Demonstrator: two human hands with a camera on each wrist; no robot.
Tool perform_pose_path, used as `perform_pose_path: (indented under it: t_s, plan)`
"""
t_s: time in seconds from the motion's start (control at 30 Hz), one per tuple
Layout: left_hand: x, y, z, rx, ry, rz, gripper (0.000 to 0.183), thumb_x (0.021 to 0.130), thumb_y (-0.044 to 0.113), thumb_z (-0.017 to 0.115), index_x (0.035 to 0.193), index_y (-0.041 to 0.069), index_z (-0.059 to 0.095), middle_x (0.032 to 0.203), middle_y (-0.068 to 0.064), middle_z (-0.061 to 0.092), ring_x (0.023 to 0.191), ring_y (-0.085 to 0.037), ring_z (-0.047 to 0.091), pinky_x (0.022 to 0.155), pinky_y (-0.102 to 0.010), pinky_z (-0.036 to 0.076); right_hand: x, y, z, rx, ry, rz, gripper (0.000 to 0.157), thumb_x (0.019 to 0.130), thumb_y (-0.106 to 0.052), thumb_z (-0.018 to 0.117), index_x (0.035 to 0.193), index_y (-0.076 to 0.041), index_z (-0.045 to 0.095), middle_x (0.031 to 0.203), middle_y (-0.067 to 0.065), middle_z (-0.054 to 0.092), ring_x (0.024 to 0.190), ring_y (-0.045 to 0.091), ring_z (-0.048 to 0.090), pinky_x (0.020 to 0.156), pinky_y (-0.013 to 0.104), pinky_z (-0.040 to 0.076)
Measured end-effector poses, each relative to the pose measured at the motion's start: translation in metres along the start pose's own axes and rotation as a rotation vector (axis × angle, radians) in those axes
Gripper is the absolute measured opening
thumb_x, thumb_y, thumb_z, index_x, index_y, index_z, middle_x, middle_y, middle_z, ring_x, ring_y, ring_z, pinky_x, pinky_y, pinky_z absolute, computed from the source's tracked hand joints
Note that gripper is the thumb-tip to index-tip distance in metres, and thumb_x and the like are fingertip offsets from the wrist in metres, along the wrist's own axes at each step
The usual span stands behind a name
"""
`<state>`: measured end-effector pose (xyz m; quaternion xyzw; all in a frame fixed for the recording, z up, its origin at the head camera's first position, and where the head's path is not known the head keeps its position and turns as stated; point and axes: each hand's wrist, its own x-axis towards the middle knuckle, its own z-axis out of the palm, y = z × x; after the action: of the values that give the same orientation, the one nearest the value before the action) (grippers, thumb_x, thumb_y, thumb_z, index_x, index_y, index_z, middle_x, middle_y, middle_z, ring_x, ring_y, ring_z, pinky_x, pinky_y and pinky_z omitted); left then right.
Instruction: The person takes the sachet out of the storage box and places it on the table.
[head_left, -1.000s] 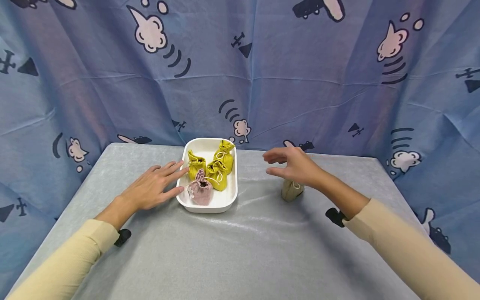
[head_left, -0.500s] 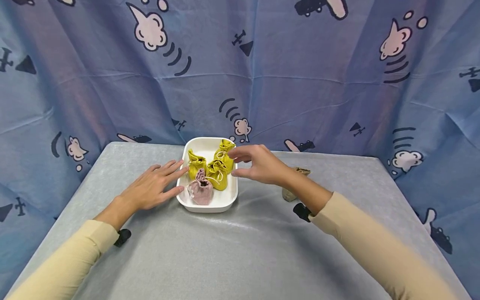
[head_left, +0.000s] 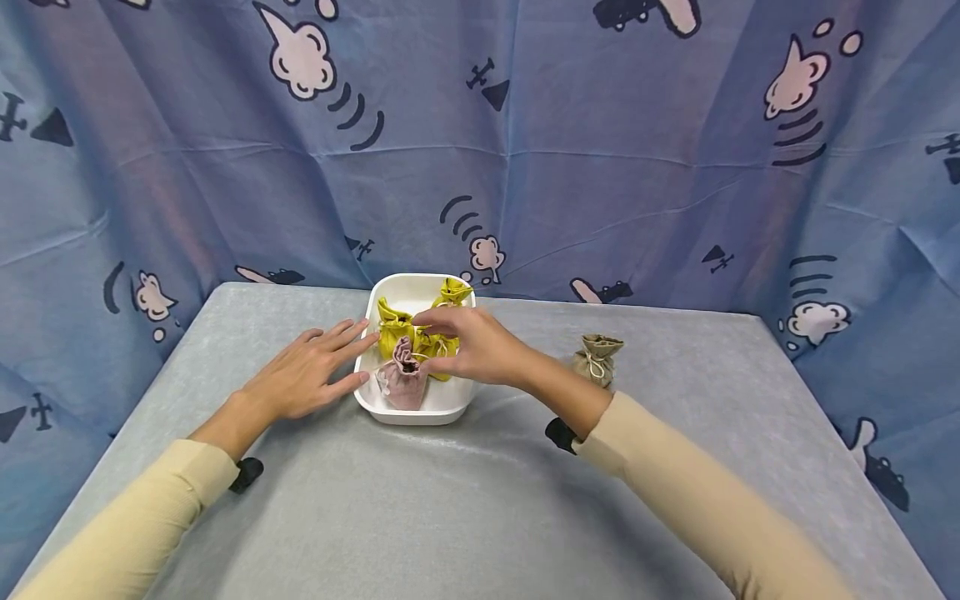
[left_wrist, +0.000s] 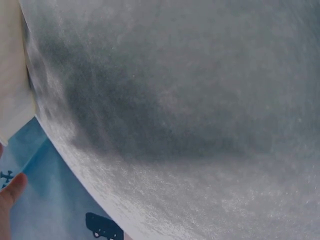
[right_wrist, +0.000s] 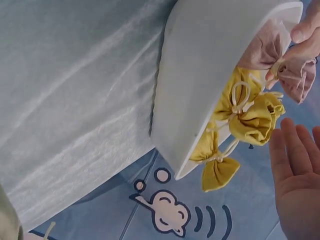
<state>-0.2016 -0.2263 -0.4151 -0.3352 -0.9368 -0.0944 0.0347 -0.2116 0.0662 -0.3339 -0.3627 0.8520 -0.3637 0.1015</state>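
Observation:
A white tub [head_left: 411, 418] holds several yellow drawstring pouches [head_left: 391, 332] and one pink drawstring pouch [head_left: 402, 387]. My left hand [head_left: 306, 377] lies flat at the tub's left rim, fingers spread, fingertips at the edge. My right hand [head_left: 482, 347] hovers over the tub, its thumb and fingers apart near the pink pouch's gathered neck. It partly hides the yellow pouches behind it. In the right wrist view, the right hand's fingers [right_wrist: 292, 150] are beside the yellow pouches [right_wrist: 252, 117], with nothing seen held in them.
A brownish-green drawstring pouch [head_left: 597, 358] stands on the grey cloth-covered table [head_left: 420, 517], beyond my right forearm. A blue patterned curtain [head_left: 600, 192] hangs along the table's back and sides. Each wrist carries a small black device [head_left: 246, 475].
My right hand has moved left, from above the brownish-green pouch to over the tub, uncovering that pouch. My left hand stays put at the rim. The pouches have not visibly moved.

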Motion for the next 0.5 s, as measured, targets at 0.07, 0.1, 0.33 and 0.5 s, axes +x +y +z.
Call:
perform_pose_path:
  t_s: [0.07, 0.1, 0.33, 0.5]
  plan:
    - [0.000, 0.000, 0.000, 0.001, 0.003, 0.002, 0.063, 0.103, 0.050, 0.046, 0.155, 0.017, 0.038, 0.160, -0.010, 0.031, 0.145, -0.033, 0.033, 0.107, -0.057, 0.034, 0.002, 0.000, 0.003, -0.010, -0.005, -0.001, 0.059, 0.081, -0.010, 0.083, 0.134, 0.000, 0.060, 0.134, 0.016, 0.062, 0.118, 0.029, 0.064, 0.101, 0.039, 0.048]
    - [0.000, 0.000, 0.000, 0.002, 0.004, 0.003, 0.063, 0.103, 0.050, 0.046, 0.155, 0.017, 0.038, 0.160, -0.010, 0.032, 0.145, -0.033, 0.033, 0.107, -0.057, 0.034, 0.003, 0.000, 0.005, -0.012, -0.010, -0.001, 0.059, 0.081, -0.010, 0.083, 0.135, 0.000, 0.059, 0.134, 0.016, 0.062, 0.117, 0.029, 0.064, 0.100, 0.039, 0.049]
    - [0.000, 0.001, 0.000, 0.006, 0.003, 0.003, 0.063, 0.103, 0.050, 0.046, 0.155, 0.017, 0.038, 0.160, -0.011, 0.032, 0.145, -0.033, 0.034, 0.106, -0.057, 0.034, 0.010, -0.001, 0.014, -0.006, -0.044, -0.027, 0.059, 0.083, -0.009, 0.081, 0.137, -0.001, 0.058, 0.135, 0.014, 0.062, 0.118, 0.026, 0.064, 0.101, 0.037, 0.048]
    - [0.000, 0.001, 0.000, 0.004, -0.002, -0.003, 0.063, 0.103, 0.050, 0.046, 0.155, 0.017, 0.037, 0.160, -0.011, 0.032, 0.145, -0.033, 0.033, 0.106, -0.057, 0.034, 0.014, -0.002, 0.020, -0.059, -0.046, -0.039, 0.060, 0.082, -0.008, 0.082, 0.136, 0.001, 0.057, 0.134, 0.015, 0.062, 0.117, 0.024, 0.065, 0.100, 0.034, 0.049]
